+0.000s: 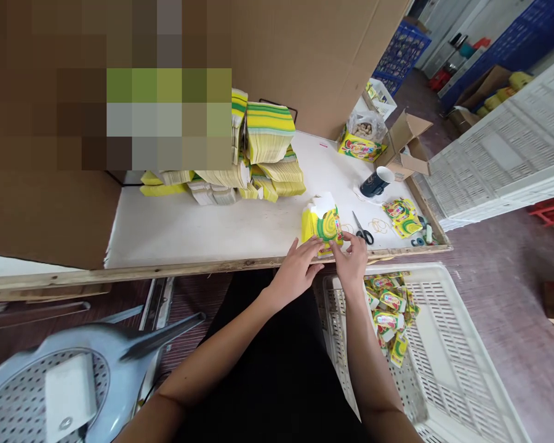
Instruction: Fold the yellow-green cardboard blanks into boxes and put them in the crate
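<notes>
Near the front edge of the white tabletop sits a yellow and green printed carton piece [321, 220], apparently a small stack with white flaps at its top. My left hand [295, 271] lies against its near side, fingers stretched out over the print and thumb apart. At its near right corner, my right hand [352, 259] pinches the edge between thumb and fingers. Black-handled scissors [364, 234] lie just right of the carton, beside loose rubber bands [378, 226]. The underside of the carton is hidden.
Banded stacks of flat yellow cartons [270, 135] stand behind. A dark mug [377, 182], flattened packs [402, 216] and an open cardboard box [404, 151] are at right. Below, a white crate [461, 332] holds several small boxes [390, 320]. A blue-grey stool [115, 363] stands at lower left.
</notes>
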Action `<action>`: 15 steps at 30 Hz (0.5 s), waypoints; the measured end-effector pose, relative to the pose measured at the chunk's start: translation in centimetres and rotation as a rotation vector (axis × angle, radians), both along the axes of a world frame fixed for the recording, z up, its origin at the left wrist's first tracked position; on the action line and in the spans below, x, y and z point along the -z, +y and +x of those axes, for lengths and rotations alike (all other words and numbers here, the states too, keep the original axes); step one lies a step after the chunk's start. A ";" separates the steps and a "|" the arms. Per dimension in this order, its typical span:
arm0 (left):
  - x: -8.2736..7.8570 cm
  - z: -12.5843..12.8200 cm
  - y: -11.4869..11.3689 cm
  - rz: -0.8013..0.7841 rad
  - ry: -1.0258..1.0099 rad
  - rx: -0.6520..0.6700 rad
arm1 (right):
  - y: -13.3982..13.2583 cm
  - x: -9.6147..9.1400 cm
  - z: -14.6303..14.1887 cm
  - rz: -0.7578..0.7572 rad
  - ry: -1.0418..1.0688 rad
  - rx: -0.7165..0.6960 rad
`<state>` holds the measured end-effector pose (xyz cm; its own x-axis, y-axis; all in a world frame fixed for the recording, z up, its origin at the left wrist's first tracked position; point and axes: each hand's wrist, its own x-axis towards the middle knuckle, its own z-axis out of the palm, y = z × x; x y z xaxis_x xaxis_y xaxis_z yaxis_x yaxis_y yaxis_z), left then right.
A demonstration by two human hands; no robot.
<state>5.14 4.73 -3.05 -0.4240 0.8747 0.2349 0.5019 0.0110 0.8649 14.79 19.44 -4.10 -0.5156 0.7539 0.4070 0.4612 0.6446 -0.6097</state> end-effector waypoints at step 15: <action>-1.7 -0.5 -1.4 0.493 -0.970 -0.030 | -4.5 -3.7 0.8 -0.739 0.525 -0.171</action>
